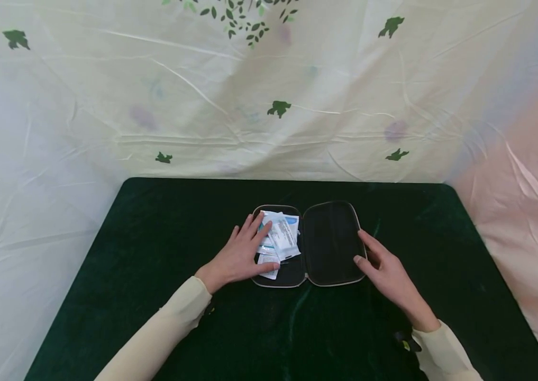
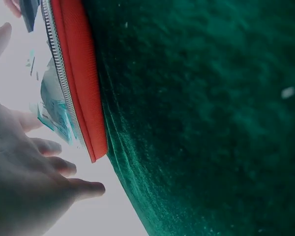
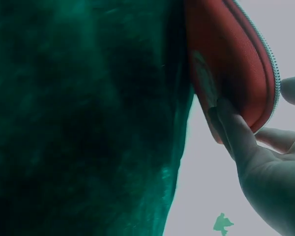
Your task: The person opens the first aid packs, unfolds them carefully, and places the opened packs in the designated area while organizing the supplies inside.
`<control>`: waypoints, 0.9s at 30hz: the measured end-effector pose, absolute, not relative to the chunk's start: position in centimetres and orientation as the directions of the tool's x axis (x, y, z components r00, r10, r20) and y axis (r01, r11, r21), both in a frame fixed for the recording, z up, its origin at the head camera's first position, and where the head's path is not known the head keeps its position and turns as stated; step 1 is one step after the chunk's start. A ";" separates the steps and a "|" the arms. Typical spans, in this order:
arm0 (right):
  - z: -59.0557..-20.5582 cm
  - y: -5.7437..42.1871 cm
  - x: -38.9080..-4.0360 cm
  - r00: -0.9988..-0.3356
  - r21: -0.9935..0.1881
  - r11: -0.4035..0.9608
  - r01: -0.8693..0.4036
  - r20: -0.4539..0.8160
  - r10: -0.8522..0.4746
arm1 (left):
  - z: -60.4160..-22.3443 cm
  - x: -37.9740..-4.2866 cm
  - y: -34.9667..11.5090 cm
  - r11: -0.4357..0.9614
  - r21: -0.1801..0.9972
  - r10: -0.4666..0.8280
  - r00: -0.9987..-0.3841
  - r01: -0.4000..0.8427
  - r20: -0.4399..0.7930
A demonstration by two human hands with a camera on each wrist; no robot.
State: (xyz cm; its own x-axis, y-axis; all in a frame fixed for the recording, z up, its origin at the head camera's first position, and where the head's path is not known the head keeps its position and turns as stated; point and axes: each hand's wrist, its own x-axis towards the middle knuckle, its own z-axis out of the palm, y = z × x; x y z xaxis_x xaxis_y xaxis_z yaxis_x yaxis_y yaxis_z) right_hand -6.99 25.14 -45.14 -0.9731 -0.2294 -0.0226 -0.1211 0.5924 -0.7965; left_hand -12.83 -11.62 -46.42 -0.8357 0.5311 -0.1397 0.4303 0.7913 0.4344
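A small zippered case (image 1: 336, 243) lies unfolded, black inside; the wrist views show its red outer shell (image 2: 83, 73) and metal zipper. Several white and blue packets (image 1: 284, 238) are heaped in its left half. My left hand (image 1: 240, 254) spreads over that half, fingertips on the packets and thumb across the lower one. At the outer edge of the right half is my right hand (image 1: 385, 272). Its thumb is at the zippered rim, while its fingers (image 3: 236, 128) reach around the underside of the red shell, holding that edge.
The case rests on a dark green velvety cloth (image 1: 178, 222) that covers the table. Behind and on both sides hangs a pale curtain (image 1: 335, 132) with green bird and leaf prints.
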 end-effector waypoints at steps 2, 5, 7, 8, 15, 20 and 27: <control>-45.4 25.4 -7.1 -0.973 -0.787 0.607 -0.111 -0.039 -0.229 | -46.5 -12.8 -11.6 0.796 0.427 0.531 -0.834 0.429 -0.150; -45.9 25.7 -7.3 -0.972 -0.769 0.631 -0.099 -0.061 -0.226 | -46.5 -12.7 -11.6 0.800 0.416 0.534 -0.830 0.433 -0.163; -46.2 25.9 -7.5 -0.972 -0.757 0.648 -0.089 -0.077 -0.223 | -46.6 -12.7 -11.6 0.803 0.410 0.535 -0.827 0.433 -0.175; -46.3 25.9 -7.6 -0.971 -0.749 0.657 -0.083 -0.086 -0.221 | -46.6 -12.6 -11.6 0.805 0.407 0.534 -0.826 0.431 -0.181; -46.7 26.2 -7.9 -0.964 -0.707 0.705 -0.047 -0.154 -0.219 | -46.7 -12.5 -11.7 0.813 0.407 0.528 -0.822 0.417 -0.213; -46.8 26.3 -8.0 -0.959 -0.682 0.729 -0.053 -0.168 -0.227 | -46.8 -12.5 -11.6 0.814 0.401 0.531 -0.819 0.421 -0.217; -46.1 25.6 -8.0 -0.983 -0.635 0.770 -0.064 -0.092 -0.158 | -46.7 -12.4 -11.7 0.806 0.410 0.537 -0.819 0.426 -0.204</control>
